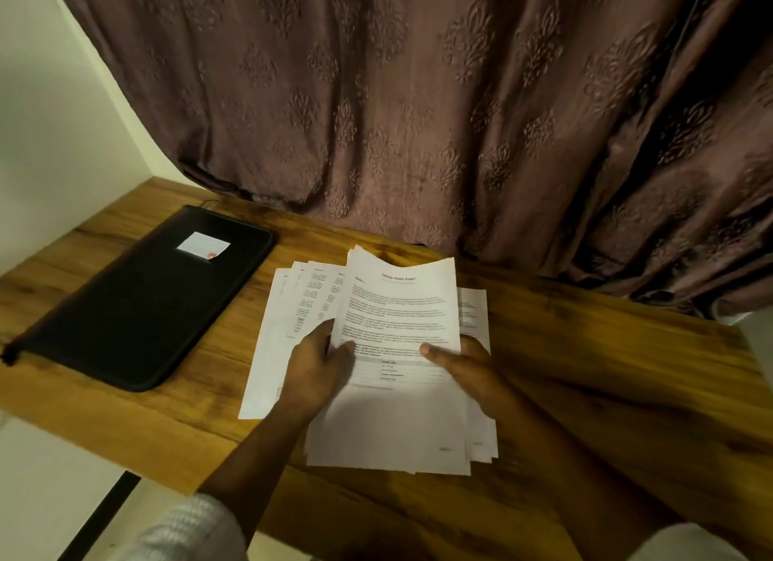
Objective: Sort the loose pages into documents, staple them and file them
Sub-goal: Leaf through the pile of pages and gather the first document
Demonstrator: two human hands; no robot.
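Pages (397,305), side edges clamped in the grip of left hand (320,366) and right hand (464,368), folder (138,309) well apart leftward.

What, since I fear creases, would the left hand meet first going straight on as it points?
Likely the raised sheaf of white printed paper sheets, whose left edge the left hand grips; depth unclear.

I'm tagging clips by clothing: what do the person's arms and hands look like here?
The left hand and right hand are bare, with no gloves, rings or watch visible. The left sleeve is white, ribbed knit; the right sleeve looks pale, too blurred for detail.
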